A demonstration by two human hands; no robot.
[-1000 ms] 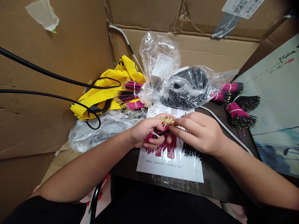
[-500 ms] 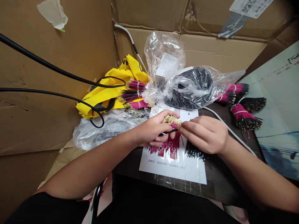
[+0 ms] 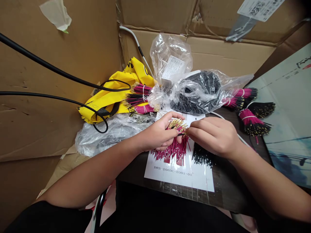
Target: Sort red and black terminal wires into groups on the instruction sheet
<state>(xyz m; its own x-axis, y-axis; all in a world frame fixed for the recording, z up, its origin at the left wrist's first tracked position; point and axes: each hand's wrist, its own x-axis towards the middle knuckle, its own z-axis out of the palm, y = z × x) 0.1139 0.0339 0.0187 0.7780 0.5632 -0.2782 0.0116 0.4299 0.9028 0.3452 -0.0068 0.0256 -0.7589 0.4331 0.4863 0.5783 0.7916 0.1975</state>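
Observation:
My left hand (image 3: 163,133) is closed, its thumb pressing a thin black wire (image 3: 181,134) against the fingers. At that wire's gold-tipped end my right hand (image 3: 213,136) pinches with thumb and fingertips; the exact contact is partly hidden. Directly by both hands is a pile of magenta wires (image 3: 171,150) with gold terminals (image 3: 177,123), the left index finger curling behind the gold ends. Beneath my right hand lie black wires (image 3: 201,157) with silvery ends, their upper part covered. Both piles rest on a printed white sheet (image 3: 167,179).
Clear bags (image 3: 199,94) of black wires stand behind. Tied wire bundles lie left (image 3: 142,97) and right (image 3: 255,121). A yellow printed bag (image 3: 109,100), crumpled plastic (image 3: 97,139) and black cables (image 3: 60,76) are at left. Cardboard walls (image 3: 155,16) enclose the dark table (image 3: 228,184).
My left hand has shifted slightly, and less of the black wire and no white piece shows in it. My right hand's knuckles have risen a little, still pinching at the tip.

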